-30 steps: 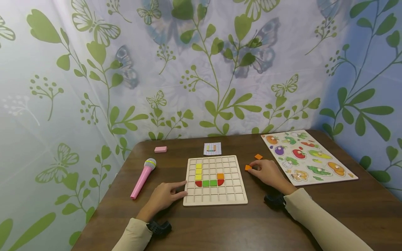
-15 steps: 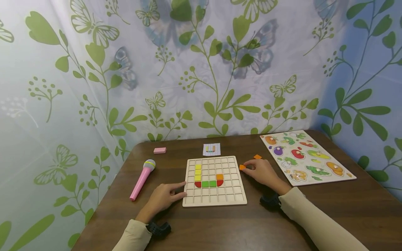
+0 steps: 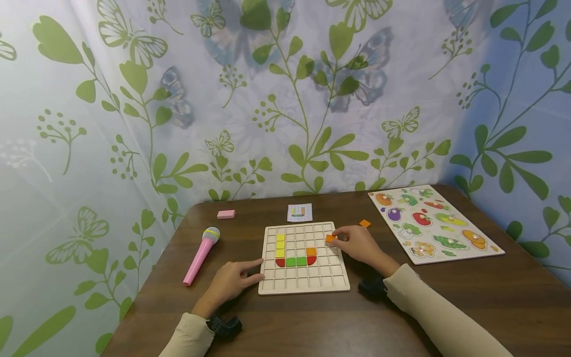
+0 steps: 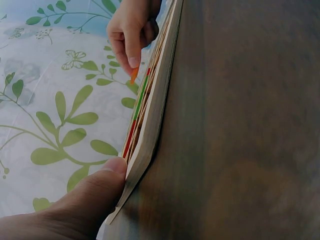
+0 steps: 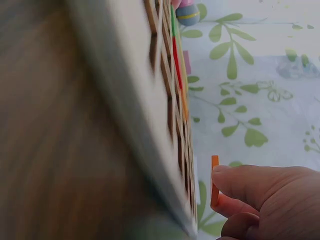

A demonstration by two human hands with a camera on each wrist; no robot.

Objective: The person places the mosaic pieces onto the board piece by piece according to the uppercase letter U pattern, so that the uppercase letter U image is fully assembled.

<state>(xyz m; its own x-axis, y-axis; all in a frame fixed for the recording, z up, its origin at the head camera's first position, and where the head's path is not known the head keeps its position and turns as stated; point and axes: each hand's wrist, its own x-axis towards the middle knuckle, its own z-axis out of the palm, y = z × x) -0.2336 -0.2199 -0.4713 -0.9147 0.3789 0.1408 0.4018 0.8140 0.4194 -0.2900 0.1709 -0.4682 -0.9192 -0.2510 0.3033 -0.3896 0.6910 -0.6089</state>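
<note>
A wooden grid board (image 3: 272, 283) lies on the table. In its cells sit several yellow squares (image 3: 280, 245), two green squares (image 3: 296, 262), two red rounded corner pieces (image 3: 311, 260) and one orange square (image 3: 311, 252). Between thumb and fingers my right hand (image 3: 360, 244) pinches an orange square tile (image 3: 330, 238) above the board's right side; in the right wrist view the tile (image 5: 215, 180) is seen edge-on, apart from the grid. My left hand (image 3: 233, 280) rests at the board's left edge, its thumb (image 4: 107, 180) touching the rim in the left wrist view.
Another orange tile (image 3: 365, 223) lies right of the board. A small pattern card (image 3: 300, 212) is behind it. A pink microphone (image 3: 201, 256) and a pink block (image 3: 226, 214) lie to the left. A vegetable puzzle board (image 3: 434, 224) occupies the right side. A patterned curtain hangs behind the table.
My right hand has carried the orange tile leftward from the table beside the board to above its right columns. My left hand has stayed at the left edge.
</note>
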